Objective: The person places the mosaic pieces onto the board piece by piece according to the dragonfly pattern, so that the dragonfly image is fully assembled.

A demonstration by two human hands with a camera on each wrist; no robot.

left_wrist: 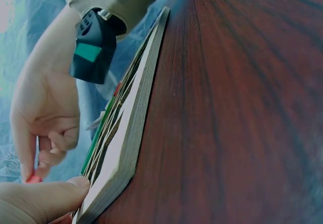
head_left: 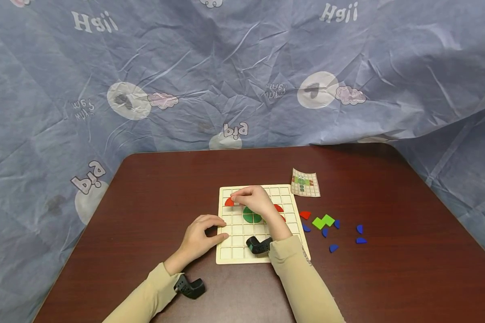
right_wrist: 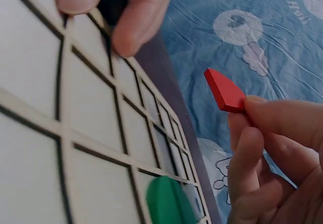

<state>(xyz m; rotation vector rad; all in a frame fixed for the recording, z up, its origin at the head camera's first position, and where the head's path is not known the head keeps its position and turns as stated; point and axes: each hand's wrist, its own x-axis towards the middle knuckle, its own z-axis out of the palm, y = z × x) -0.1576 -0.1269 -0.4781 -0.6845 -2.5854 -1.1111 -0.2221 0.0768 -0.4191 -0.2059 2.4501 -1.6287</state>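
Note:
A pale gridded board [head_left: 236, 255] lies on the table. Above its upper left part, my right hand [head_left: 255, 200] pinches a red quarter-circle piece [right_wrist: 225, 90] between thumb and fingertips, lifted off the grid. My left hand [head_left: 200, 235] rests at the board's left edge, its thumb and fingers spread, fingertips touching the top surface. Green rounded pieces [head_left: 252, 216] sit in the middle of the grid, partly covered by the right hand. Red pieces [head_left: 279, 208] lie to their right, half hidden behind the right wrist.
Right of the board lie a loose red piece [head_left: 305, 215], light green squares [head_left: 323, 222] and several blue quarter-circle pieces [head_left: 360, 241]. A pattern card [head_left: 305, 183] with a coloured grid figure lies by the upper right corner. A blue printed cloth [head_left: 194, 80] hangs behind the table.

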